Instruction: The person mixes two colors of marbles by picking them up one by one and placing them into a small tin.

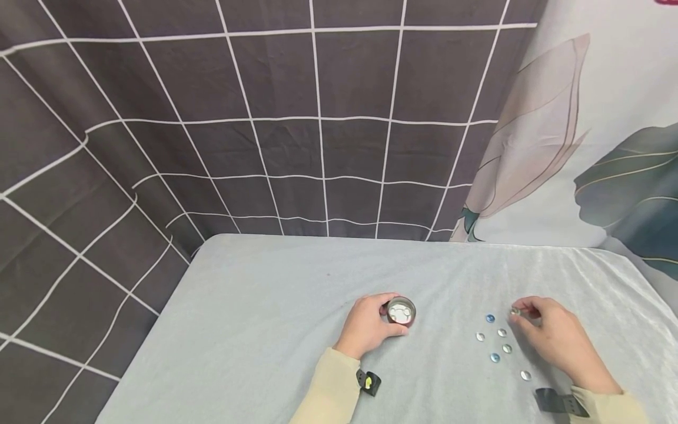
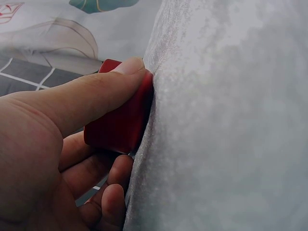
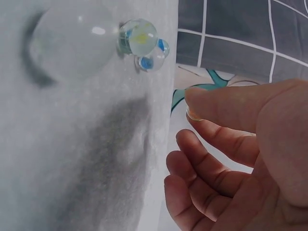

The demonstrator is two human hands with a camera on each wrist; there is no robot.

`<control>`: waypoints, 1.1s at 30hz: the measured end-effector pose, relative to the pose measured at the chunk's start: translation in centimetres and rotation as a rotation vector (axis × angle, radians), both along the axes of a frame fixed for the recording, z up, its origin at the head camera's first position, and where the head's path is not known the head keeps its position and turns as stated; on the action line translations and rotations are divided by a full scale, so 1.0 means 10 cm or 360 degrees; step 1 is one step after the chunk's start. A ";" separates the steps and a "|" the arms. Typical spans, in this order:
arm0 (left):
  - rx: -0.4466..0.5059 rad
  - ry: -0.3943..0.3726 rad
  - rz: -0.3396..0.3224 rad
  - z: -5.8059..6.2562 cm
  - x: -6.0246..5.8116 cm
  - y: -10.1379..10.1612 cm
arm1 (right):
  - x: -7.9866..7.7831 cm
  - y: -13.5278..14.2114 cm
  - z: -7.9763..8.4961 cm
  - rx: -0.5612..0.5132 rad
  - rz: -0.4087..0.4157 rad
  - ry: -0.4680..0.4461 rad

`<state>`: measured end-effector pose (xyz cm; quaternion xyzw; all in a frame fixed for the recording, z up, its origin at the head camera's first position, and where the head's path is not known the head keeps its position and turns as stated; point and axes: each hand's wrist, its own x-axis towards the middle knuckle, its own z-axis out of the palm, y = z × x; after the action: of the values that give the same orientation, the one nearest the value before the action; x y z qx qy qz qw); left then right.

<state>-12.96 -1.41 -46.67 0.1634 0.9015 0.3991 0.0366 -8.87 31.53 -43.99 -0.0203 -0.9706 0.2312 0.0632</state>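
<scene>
Across the pale bench [image 1: 254, 306], the left hand [image 1: 364, 325] curls round a red cup [image 2: 118, 129]; nearer the right edge, the raised right hand [image 1: 556, 338] pinches a bead [image 1: 514, 311].

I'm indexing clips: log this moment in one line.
left hand holds red container | right hand pinches marble | six marbles on cloth

A pale blue-grey, soft-napped cloth [image 1: 249, 306] covers the tabletop [image 1: 296, 253], creased toward the far right corner. Beyond the far edge and along the left edge hangs a dark grey fabric [image 1: 275, 76] with a white grid. Past the far edge's right part, a white fabric [image 1: 625, 70] bears a pale-pink petal print [image 1: 535, 129] and, nearer the far right corner, a blue-green leaf print [image 1: 635, 179] with gold veins.
</scene>
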 end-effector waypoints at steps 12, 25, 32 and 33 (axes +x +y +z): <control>0.0005 -0.0001 0.0004 0.01 0.00 0.00 | 0.00 -0.11 -0.01 0.0007 -0.0033 0.0076; 0.0011 0.0007 -0.0002 0.00 0.00 0.00 | -0.01 -0.17 0.01 -0.0010 0.0090 0.0274; 0.0017 -0.0001 -0.0002 0.01 0.00 0.00 | -0.01 -0.24 0.05 -0.0018 0.0080 0.0224; 0.0017 0.0002 -0.0001 0.01 0.00 0.00 | -0.01 -0.25 0.06 -0.0018 0.0084 0.0233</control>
<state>-12.94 -1.43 -46.60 0.1641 0.8993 0.4038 0.0353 -8.97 29.04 -43.44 0.0218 -0.9623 0.2391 0.1277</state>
